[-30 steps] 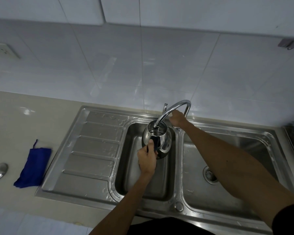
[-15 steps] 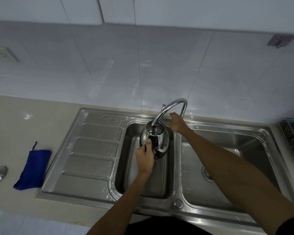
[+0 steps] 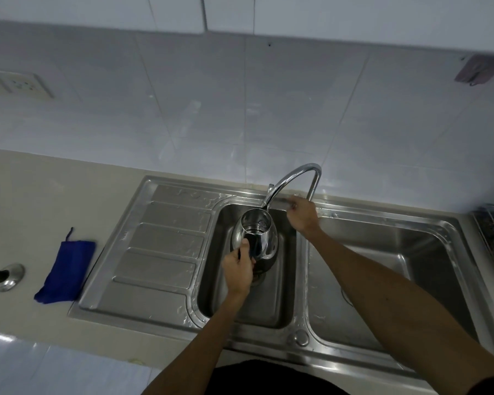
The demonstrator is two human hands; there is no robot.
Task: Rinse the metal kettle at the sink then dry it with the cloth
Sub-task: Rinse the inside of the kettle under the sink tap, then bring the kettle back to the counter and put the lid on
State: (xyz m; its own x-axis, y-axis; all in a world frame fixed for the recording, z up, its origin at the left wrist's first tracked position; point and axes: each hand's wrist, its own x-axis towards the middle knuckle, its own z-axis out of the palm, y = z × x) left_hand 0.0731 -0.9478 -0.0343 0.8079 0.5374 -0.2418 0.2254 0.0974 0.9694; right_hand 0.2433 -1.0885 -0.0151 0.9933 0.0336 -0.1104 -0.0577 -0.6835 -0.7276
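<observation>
While lid (image 3: 7, 277) and blue cloth (image 3: 66, 267) lie on the surface (image 3: 40, 195) left of the sink (image 3: 154, 246), left hand (image 3: 238, 267) is clenched on the dark handle of the metal kettle (image 3: 255, 238), held over the left basin under the faucet (image 3: 293, 178). Rigid, wet steel likely slippery and heavier with water: handle is the safe hold. Right hand (image 3: 301, 213) grips the tap base.
</observation>
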